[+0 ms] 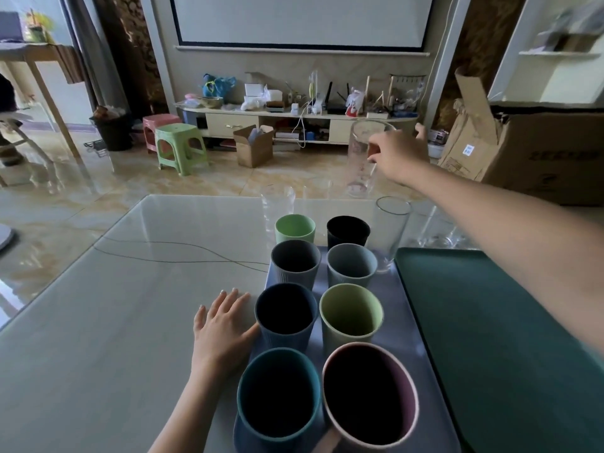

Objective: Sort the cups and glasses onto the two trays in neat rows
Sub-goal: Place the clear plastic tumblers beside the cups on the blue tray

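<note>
My right hand [397,155] grips a tall clear glass [359,158], raised above the table's far edge. My left hand [224,325] rests flat on the table beside the purple tray [402,322]. On that tray stand several coloured cups in two columns, among them a teal cup [277,400], a pink cup [369,397] and a light green cup [351,313]. A green cup [295,227] and a black cup [348,231] stand at the tray's far end. Another clear glass [389,233] stands upright to their right. The dark green tray [500,338] lies bare on the right.
More clear glasses [438,228] stand on the table beyond the green tray, and faint ones [277,204] near the far edge. A thin cable [170,253] runs across the tabletop. A large cardboard box [539,148] sits beyond the table at the right.
</note>
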